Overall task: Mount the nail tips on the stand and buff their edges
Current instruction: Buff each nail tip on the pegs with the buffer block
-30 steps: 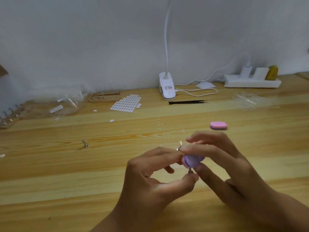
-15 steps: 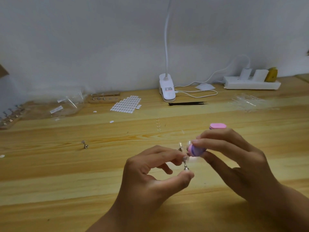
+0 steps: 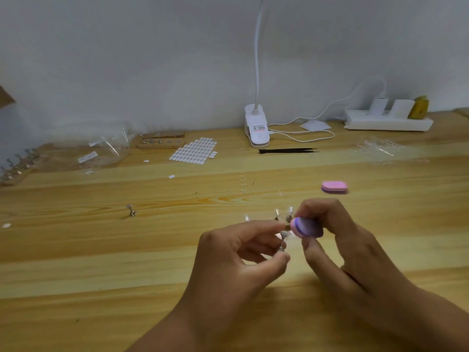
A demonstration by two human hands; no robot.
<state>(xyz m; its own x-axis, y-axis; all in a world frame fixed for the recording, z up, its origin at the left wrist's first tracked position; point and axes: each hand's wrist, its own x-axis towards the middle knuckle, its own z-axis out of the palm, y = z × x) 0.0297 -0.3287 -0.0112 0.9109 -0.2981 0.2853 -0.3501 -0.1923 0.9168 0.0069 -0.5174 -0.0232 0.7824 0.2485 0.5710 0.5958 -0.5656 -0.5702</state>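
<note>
- head view: a nail tip holder [image 3: 282, 244] is pinched by the left hand [image 3: 236, 260] above the pine tabletop [image 3: 101, 250].
- a purple buffer block [image 3: 305, 227] is gripped by the right hand [image 3: 350, 250].
- a clip lamp [image 3: 256, 128] is set by the white wall [image 3: 127, 59].

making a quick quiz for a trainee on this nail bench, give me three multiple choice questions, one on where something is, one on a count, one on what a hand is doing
1. The black tweezers lie: A) just in front of the lamp clamp B) at the near edge C) at the far left
2. Buffer blocks in view: A) one B) two C) four
3. The right hand is: A) flat and empty B) gripping a buffer block C) holding the tweezers

Answers: 1 A, they rest right before the clamp's base. 2 B, one in the right hand, a spare buffer block on the table beyond it. 3 B, its fingers curl round the purple-sided block.
</note>
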